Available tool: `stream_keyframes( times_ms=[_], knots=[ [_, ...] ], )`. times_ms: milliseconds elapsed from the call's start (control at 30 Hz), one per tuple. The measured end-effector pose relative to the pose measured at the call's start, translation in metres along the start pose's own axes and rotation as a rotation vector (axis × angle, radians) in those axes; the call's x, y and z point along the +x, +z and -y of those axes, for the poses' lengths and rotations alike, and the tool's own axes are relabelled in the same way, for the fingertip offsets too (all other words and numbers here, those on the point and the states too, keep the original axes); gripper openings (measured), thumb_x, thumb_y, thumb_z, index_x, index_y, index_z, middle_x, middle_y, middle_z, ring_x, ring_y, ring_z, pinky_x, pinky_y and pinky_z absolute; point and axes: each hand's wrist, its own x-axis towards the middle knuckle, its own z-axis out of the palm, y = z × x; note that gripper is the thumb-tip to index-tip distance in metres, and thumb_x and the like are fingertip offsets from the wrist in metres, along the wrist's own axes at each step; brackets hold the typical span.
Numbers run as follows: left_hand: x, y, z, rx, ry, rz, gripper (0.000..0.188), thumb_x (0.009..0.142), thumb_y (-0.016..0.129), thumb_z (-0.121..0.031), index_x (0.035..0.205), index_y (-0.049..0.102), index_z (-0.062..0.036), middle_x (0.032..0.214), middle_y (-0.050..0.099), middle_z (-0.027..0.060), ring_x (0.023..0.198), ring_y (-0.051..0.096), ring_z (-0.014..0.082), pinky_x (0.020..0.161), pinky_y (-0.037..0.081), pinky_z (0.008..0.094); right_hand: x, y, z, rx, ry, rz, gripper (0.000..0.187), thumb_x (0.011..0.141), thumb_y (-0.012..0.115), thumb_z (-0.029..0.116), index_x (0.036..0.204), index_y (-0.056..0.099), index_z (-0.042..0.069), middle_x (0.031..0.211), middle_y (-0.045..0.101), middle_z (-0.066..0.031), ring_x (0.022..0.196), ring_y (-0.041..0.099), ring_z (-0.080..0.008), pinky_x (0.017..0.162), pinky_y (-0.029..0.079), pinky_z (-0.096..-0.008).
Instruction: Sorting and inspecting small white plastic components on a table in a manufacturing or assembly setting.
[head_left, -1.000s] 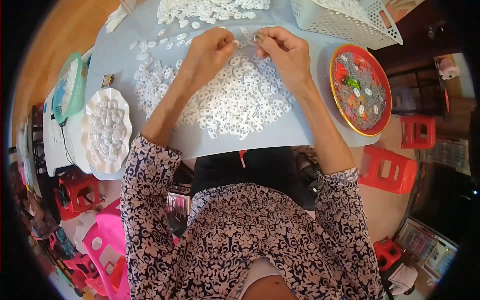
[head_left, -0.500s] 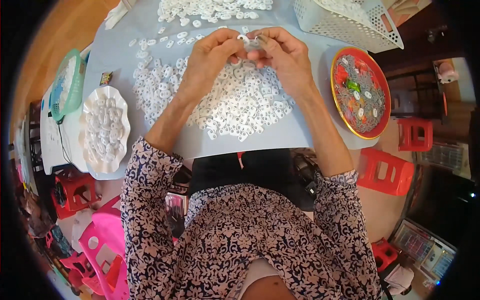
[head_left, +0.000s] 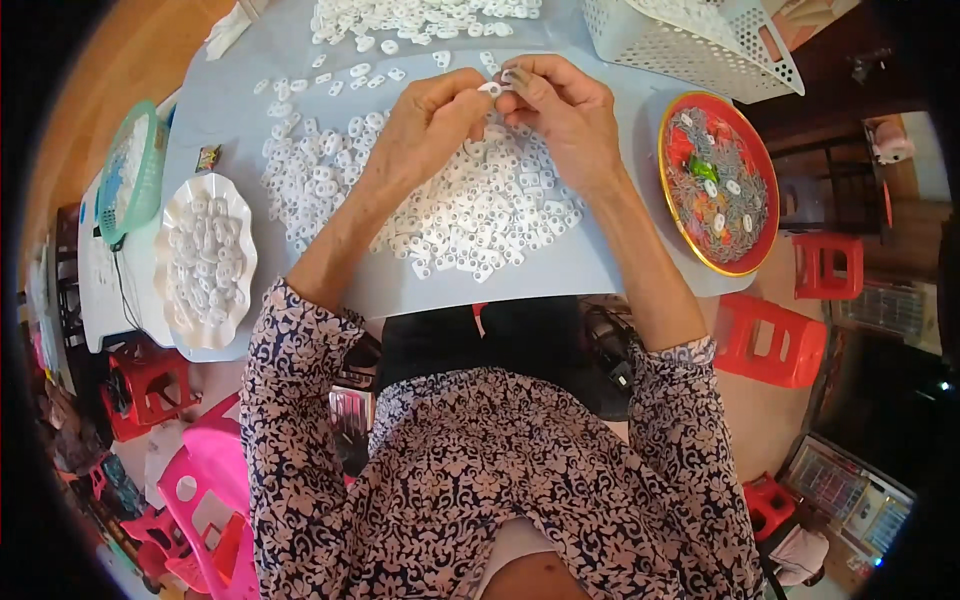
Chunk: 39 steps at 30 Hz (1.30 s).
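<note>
Above a loose pile of white plastic pieces (head_left: 480,220), my two hands meet fingertip to fingertip. My left hand (head_left: 430,125) is closed in a pinch on a small white oval plastic piece (head_left: 491,89) with a dark hole in it. The right hand (head_left: 568,115) is closed too, its thumb and forefinger pressed against the right end of that piece; whether it grips a second part there is hidden by the fingers. On the left, a scalloped cream dish (head_left: 163,262) holds more white oval pieces. At the right stands a red, gold-rimmed round tray (head_left: 768,190) with small grey parts and several white ovals.
A perforated white basket (head_left: 690,60) stands at the far right, and another heap of white pieces (head_left: 420,15) lies at the far edge. A green basket (head_left: 150,185) is on the left. Red stools (head_left: 770,340) and a pink chair (head_left: 205,455) stand around the grey table (head_left: 430,290).
My fingertips have come closer together, and the white piece between them has tilted and sits slightly lower. The dish, tray and piles stay put.
</note>
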Motion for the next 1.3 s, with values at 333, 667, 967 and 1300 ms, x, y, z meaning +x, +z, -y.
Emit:
stream_keyframes(
  times_ms=[333, 667, 967, 1300],
  knots=[
    [0.002, -0.005, -0.001, -0.236, -0.024, 0.027, 0.032, 0.092, 0.039, -0.028, 0.078, 0.052, -0.0023, 0.067, 0.051, 0.0038, 0.072, 0.048, 0.0116, 0.069, 0.036, 0.0246, 0.000, 0.003, -0.002, -0.215, -0.149, 0.005, 0.020, 0.084, 0.062, 0.002, 0.104, 0.062, -0.001, 0.082, 0.064, -0.0027, 0.067, 0.057, -0.0059, 0.063, 0.048, -0.0194],
    [0.001, -0.004, -0.003, -0.159, 0.051, -0.022, 0.032, 0.094, 0.039, -0.022, 0.079, 0.056, 0.0006, 0.064, 0.054, 0.0028, 0.062, 0.046, 0.0092, 0.061, 0.040, 0.0252, -0.002, 0.004, 0.001, -0.290, -0.138, 0.049, 0.030, 0.081, 0.061, -0.003, 0.110, 0.056, 0.000, 0.080, 0.062, -0.0015, 0.065, 0.055, -0.0049, 0.059, 0.046, -0.0194],
    [0.002, -0.005, -0.003, -0.129, 0.068, -0.016, 0.031, 0.095, 0.039, -0.021, 0.078, 0.055, -0.0007, 0.064, 0.053, 0.0013, 0.062, 0.045, 0.0084, 0.060, 0.040, 0.0243, -0.002, 0.003, -0.001, -0.337, -0.156, 0.065, 0.029, 0.081, 0.059, -0.003, 0.110, 0.057, 0.001, 0.078, 0.061, -0.0004, 0.065, 0.054, -0.0043, 0.060, 0.045, -0.0195],
    [0.005, -0.008, 0.005, 0.010, 0.165, -0.006, 0.028, 0.095, 0.041, -0.020, 0.080, 0.054, -0.0013, 0.063, 0.052, 0.0007, 0.060, 0.045, 0.0084, 0.057, 0.039, 0.0238, -0.003, 0.005, 0.000, -0.326, -0.139, 0.058, 0.029, 0.081, 0.058, -0.003, 0.109, 0.057, 0.001, 0.077, 0.060, 0.0001, 0.065, 0.054, -0.0042, 0.059, 0.045, -0.0192]
  ],
)
